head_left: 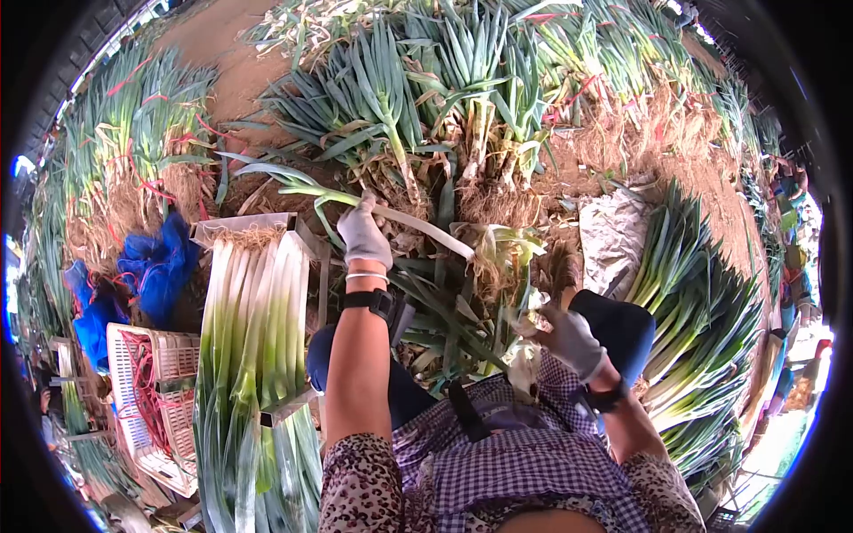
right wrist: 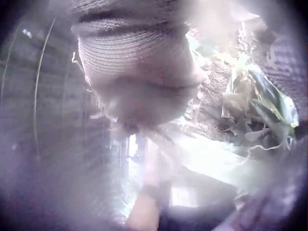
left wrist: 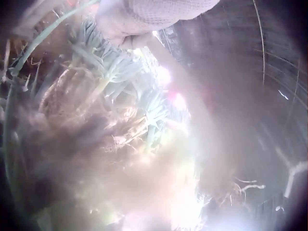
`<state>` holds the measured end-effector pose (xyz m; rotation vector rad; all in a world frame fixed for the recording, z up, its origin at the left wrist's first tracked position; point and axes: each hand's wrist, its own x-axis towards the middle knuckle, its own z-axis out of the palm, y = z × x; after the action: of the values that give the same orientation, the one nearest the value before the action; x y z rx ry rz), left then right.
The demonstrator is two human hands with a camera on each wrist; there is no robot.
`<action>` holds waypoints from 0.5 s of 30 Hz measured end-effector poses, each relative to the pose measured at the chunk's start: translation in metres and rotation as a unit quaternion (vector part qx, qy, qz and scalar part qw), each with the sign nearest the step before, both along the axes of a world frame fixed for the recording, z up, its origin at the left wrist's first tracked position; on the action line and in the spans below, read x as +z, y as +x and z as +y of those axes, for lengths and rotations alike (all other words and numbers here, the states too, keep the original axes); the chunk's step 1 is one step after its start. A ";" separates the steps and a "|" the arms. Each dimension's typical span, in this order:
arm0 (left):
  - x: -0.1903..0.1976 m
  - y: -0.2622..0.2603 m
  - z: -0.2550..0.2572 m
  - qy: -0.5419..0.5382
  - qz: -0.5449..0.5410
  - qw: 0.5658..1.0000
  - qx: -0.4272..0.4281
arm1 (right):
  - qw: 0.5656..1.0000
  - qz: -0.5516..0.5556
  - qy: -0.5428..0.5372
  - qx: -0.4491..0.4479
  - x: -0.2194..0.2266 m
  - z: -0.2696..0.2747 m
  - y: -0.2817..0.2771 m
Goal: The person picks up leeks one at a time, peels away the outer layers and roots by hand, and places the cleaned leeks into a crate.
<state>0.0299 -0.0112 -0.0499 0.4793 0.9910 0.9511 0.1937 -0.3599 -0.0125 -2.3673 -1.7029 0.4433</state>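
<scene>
In the head view my gloved left hand (head_left: 364, 238) grips a long green onion (head_left: 425, 228) around its stalk. Its green leaves point up to the left, and its white end slants down to the right. My gloved right hand (head_left: 573, 342) is lower right, near my knee, its fingertips blurred. From those fingertips a pale peeled leaf (right wrist: 207, 156) stretches away in the right wrist view. Shed outer leaves (head_left: 524, 369) hang over my lap. The left wrist view shows the glove (left wrist: 154, 14) at the top, with the stalk (left wrist: 180, 72) running down from it, blurred.
Trimmed green onions (head_left: 258, 302) lie in a metal-framed rack at left, beside a plastic crate (head_left: 191, 355) with red ties and blue cloth (head_left: 160, 266). Untrimmed bundles (head_left: 391, 98) stand ahead on the soil. Another leafy pile (head_left: 693, 329) lies at right, near a pale sheet (head_left: 613, 235).
</scene>
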 end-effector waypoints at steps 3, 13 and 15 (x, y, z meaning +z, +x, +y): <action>0.014 0.004 -0.018 0.008 -0.002 1.000 0.002 | 0.969 0.146 0.195 -0.048 0.018 0.063 -0.008; -0.003 0.018 -0.038 0.006 0.012 0.998 -0.058 | 0.711 0.665 0.065 -0.217 0.038 0.093 -0.043; -0.035 0.024 -0.034 0.010 0.016 0.995 -0.096 | 0.796 0.570 0.150 -0.141 0.046 0.094 -0.061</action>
<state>0.0539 -0.0455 -0.0846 0.5976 0.9471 0.7844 0.1324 -0.2657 0.0337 -1.4644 -0.7413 1.1264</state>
